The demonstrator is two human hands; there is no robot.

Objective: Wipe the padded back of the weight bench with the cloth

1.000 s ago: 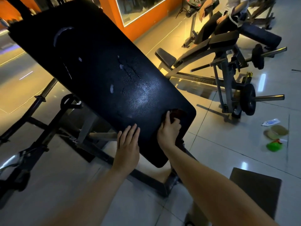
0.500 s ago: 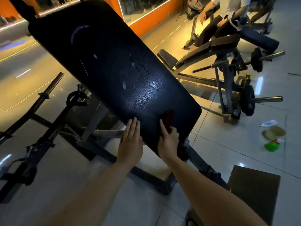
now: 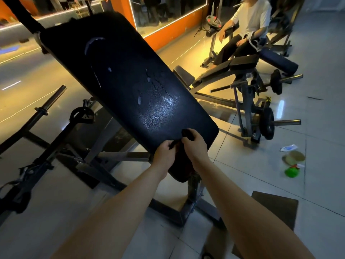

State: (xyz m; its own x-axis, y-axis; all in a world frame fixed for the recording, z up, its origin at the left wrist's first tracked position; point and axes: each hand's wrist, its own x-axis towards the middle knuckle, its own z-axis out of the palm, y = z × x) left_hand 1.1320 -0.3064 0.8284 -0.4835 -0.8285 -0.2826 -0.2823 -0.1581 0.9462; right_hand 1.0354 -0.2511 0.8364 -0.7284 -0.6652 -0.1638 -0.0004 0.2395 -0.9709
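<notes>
The black padded back (image 3: 130, 86) of the weight bench slopes up from its near lower end to the far upper left, with worn pale scuffs and a shiny patch in its middle. Both of my hands are at its lower end. My left hand (image 3: 164, 153) and my right hand (image 3: 194, 144) each pinch a dark reddish cloth (image 3: 182, 156), which hangs between them against the pad's bottom edge. Most of the cloth is in shadow and hard to make out.
The bench's steel frame (image 3: 104, 157) and a bar (image 3: 50, 101) stand to the left. Another bench with weight plates (image 3: 267, 124) is at right, with a seated person (image 3: 246, 28) behind it. A green bottle (image 3: 292, 171) and pads lie on the tiles. A dark mat (image 3: 274, 208) lies near right.
My left hand has left the pad's edge, where it lay flat, and closed on the cloth. My right hand moved from pressing the cloth on the pad to pinching it.
</notes>
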